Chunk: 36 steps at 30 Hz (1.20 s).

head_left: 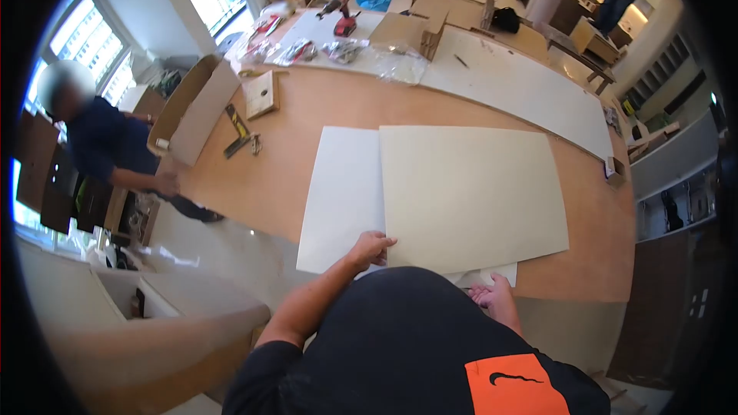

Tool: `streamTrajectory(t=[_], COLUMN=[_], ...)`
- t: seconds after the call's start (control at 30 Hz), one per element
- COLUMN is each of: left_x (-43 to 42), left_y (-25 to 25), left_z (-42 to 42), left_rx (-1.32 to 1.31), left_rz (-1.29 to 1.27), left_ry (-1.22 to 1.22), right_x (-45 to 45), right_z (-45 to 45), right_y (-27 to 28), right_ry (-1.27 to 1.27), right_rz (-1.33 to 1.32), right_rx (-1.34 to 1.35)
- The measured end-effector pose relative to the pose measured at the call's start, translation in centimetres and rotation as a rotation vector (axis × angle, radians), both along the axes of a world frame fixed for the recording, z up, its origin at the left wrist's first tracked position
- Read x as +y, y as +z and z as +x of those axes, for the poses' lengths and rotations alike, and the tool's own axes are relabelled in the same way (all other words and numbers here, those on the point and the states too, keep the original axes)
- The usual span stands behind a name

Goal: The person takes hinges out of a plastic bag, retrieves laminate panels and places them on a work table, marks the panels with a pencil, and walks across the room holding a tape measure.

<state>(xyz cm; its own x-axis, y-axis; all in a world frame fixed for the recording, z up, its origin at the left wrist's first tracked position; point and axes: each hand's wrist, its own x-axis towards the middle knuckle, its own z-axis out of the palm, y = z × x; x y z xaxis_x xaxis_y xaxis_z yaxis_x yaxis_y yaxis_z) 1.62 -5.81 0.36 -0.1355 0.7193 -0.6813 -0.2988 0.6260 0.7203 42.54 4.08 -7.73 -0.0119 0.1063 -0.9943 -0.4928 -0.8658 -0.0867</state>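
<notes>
A large cream sheet point(473, 192) lies on the brown tabletop point(596, 223), overlapping a white sheet point(338, 192) on its left. My left hand point(372, 250) is closed at the lower left edge of the cream sheet, its fingertips on that edge. My right hand point(490, 293) is lower and to the right, by a small white piece point(503, 271) that shows under the cream sheet's near edge. Its fingers are curled together; what they hold, if anything, is too small to make out.
At the left stands a person point(108, 134) beside an upright cardboard piece point(201, 111). A yellow-black square tool point(240, 132) and a wooden block point(261, 94) lie on the table. Beyond are a red drill point(344, 24), plastic bags point(403, 64) and a long white panel point(523, 92).
</notes>
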Motion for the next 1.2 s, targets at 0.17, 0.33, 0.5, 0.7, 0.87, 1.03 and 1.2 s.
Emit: streamTrajectory(t=[0.17, 0.33, 0.5, 0.7, 0.87, 1.03, 1.2], left_x=[0.5, 0.7, 1.2, 0.7, -1.3, -0.4, 1.1], left_y=[-2.7, 0.4, -1.2, -0.3, -2.4, -0.3, 2.2], left_z=[0.8, 1.4, 0.6, -2.1, -3.7, -3.2, -3.3], left_rx=[-0.131, -0.027, -0.063, -0.109, -0.478, -0.616, -0.653], left_rz=[0.104, 0.054, 0.089, 0.065, 0.286, 0.468, 0.558], left_ry=[-0.009, 0.009, 0.147, 0.176, 0.086, 0.202, 0.292], right_x=[0.0, 1.6, -0.1, 2.5, 5.9, 5.3, 6.2], right_z=[-3.5, -4.0, -5.7, -2.4, 2.5, -0.2, -2.4], right_y=[2.6, -0.6, 0.9, -1.8, -5.3, 0.3, 9.5], right_ry=[-0.064, -0.056, -0.063, -0.037, -0.234, -0.295, -0.313], right_rz=[0.172, 0.261, 0.371, 0.456, 0.563, 0.799, 0.934], right_rx=[-0.106, -0.004, -0.019, -0.038, 0.094, 0.164, 0.200])
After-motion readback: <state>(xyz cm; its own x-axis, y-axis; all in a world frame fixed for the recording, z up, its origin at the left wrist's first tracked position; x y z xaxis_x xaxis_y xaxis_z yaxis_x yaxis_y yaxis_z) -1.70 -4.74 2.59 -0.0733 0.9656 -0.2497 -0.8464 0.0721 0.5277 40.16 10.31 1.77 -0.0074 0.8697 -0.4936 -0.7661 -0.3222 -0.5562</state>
